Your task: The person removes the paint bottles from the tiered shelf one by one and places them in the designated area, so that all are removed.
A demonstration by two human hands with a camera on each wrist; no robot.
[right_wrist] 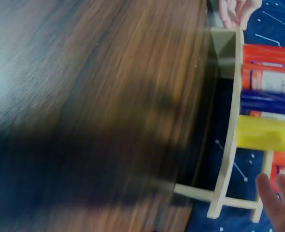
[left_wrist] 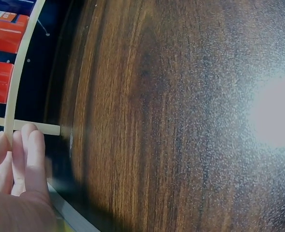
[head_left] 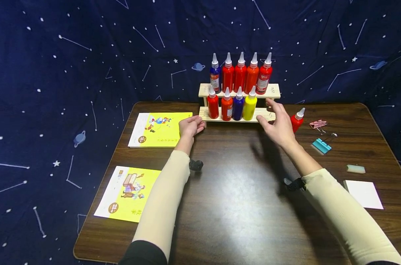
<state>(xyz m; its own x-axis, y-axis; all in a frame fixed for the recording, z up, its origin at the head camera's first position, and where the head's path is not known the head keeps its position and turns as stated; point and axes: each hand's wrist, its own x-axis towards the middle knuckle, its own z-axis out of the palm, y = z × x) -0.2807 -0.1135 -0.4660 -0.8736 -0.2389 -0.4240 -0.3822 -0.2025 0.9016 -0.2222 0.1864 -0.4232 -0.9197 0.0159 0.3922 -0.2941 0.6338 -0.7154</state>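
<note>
At the back of the table (head_left: 233,165), the rack (head_left: 203,114) is holding bottles (head_left: 249,109) upright. The left hand (head_left: 189,127) is pinching its lower left corner, seemingly for steadiness; the right hand (head_left: 280,125) is hovering near its right end, fingers (head_left: 274,105) parted, gripping nothing.

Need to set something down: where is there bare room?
Widest: the table between the sleeves, in front of the rack. Smaller: its lower tier, right of the yellow bottle, though the right hand is close. Crowded: the upper tier, bearing five bottles.
</note>
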